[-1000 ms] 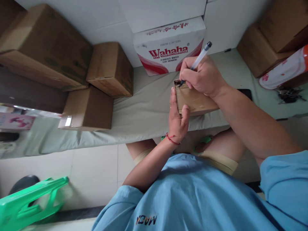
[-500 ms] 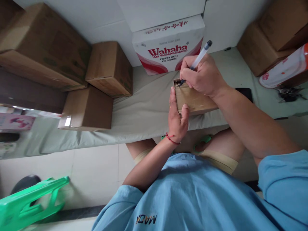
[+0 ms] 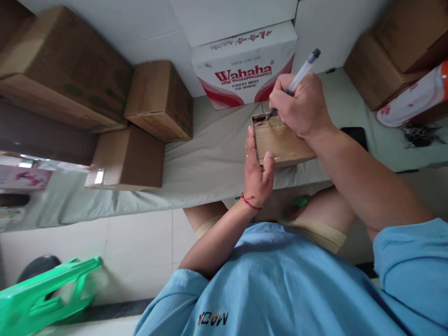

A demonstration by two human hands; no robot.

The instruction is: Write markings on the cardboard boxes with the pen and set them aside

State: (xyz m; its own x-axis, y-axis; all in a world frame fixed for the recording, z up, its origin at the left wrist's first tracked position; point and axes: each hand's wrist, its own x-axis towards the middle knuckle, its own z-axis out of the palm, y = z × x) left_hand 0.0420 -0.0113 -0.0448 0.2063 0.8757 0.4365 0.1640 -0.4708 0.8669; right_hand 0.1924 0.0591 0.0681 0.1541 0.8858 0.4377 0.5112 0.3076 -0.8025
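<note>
A small flat cardboard box wrapped in brown tape lies near the front edge of a table covered in pale green cloth. My left hand grips the box's left side, fingers along the edge and thumb on top. My right hand is closed round a white pen with a dark cap end. The pen's tip touches the taped far edge of the box, where the tape looks torn.
A white and red "Wahaha" carton stands just behind the small box. Brown cartons are piled at the left and more at the right. A dark phone and keys lie at the right. A green plastic stool is on the floor.
My right hand and the pen have shifted right along the box's far edge, and the pen now stands more upright. My left hand has stayed on the box.
</note>
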